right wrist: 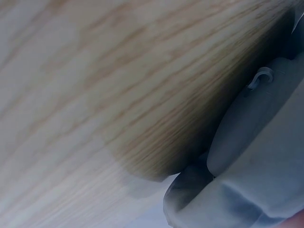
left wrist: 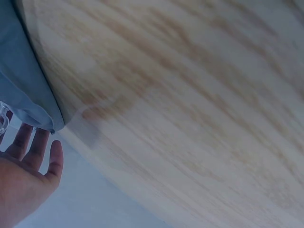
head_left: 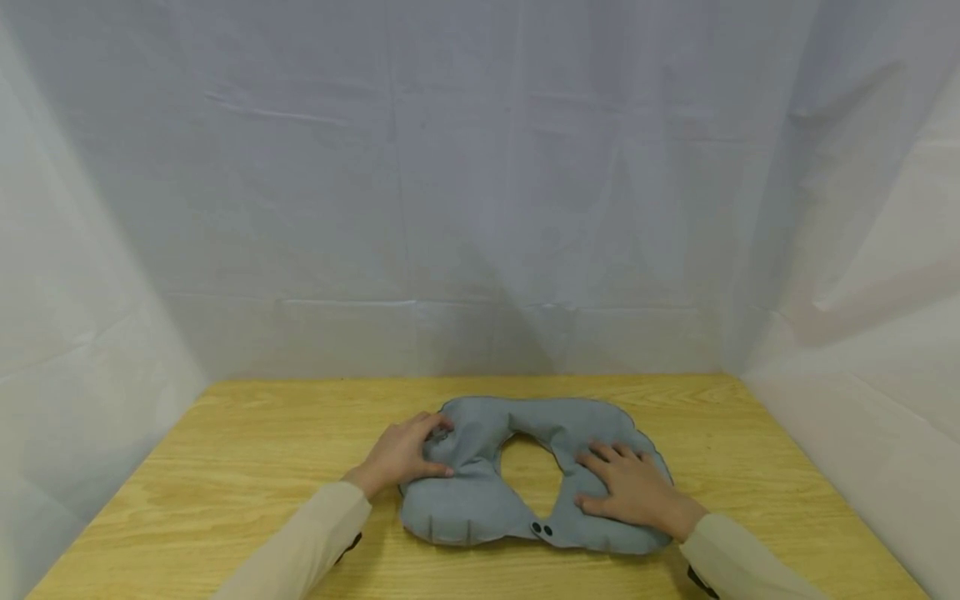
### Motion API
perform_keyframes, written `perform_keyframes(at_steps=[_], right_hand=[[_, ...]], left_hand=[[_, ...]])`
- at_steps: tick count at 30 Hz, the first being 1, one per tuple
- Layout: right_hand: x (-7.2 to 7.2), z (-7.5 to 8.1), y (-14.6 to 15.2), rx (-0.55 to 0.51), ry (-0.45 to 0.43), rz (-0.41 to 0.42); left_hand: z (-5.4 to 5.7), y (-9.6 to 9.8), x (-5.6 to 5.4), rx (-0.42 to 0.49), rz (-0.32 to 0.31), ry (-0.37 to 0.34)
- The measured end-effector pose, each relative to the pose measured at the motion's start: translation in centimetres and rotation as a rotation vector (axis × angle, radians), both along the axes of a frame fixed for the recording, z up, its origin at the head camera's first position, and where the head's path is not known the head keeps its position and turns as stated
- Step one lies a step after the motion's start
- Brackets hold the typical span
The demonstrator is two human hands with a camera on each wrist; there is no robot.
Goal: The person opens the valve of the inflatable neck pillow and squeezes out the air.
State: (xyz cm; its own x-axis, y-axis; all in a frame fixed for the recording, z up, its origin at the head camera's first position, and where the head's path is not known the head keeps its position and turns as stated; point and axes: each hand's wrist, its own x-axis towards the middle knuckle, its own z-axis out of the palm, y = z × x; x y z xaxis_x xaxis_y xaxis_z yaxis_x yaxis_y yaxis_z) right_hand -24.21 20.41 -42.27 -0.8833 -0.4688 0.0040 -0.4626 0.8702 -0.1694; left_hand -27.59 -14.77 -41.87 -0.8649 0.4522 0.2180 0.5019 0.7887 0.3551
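A grey inflatable neck pillow [head_left: 570,412] lies flat on the wooden table, its two ends meeting at a pair of dark snap buttons [head_left: 542,529] around a central hole. My left hand [head_left: 405,450] rests at the pillow's left edge, fingers and thumb spread apart around a clear valve [head_left: 441,433]. In the left wrist view, that clear valve [left wrist: 4,118] shows beside the loosely bent fingers [left wrist: 38,149]. Flat on the pillow's right half lies my right hand [head_left: 630,483], fingers spread. The right wrist view catches the pillow's grey fabric [right wrist: 256,185] with a pale loop [right wrist: 262,76] on it.
The light wooden table [head_left: 262,450] extends to both sides of the pillow. A white sheet [head_left: 450,208] hangs behind it and along both sides.
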Motion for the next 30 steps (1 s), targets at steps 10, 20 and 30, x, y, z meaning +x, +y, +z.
perform_keyframes(at_steps=[10, 20, 30], right_hand=[[0.09, 0.12, -0.03, -0.001, 0.012, 0.000], [0.24, 0.33, -0.22, 0.002, -0.001, -0.022], [0.17, 0.23, -0.16, 0.016, 0.009, -0.014]], left_hand=[[-0.03, 0.14, 0.03, -0.022, 0.010, 0.045], [-0.36, 0.10, -0.10, -0.027, 0.015, 0.038], [-0.17, 0.15, -0.09, -0.046, 0.011, 0.033]])
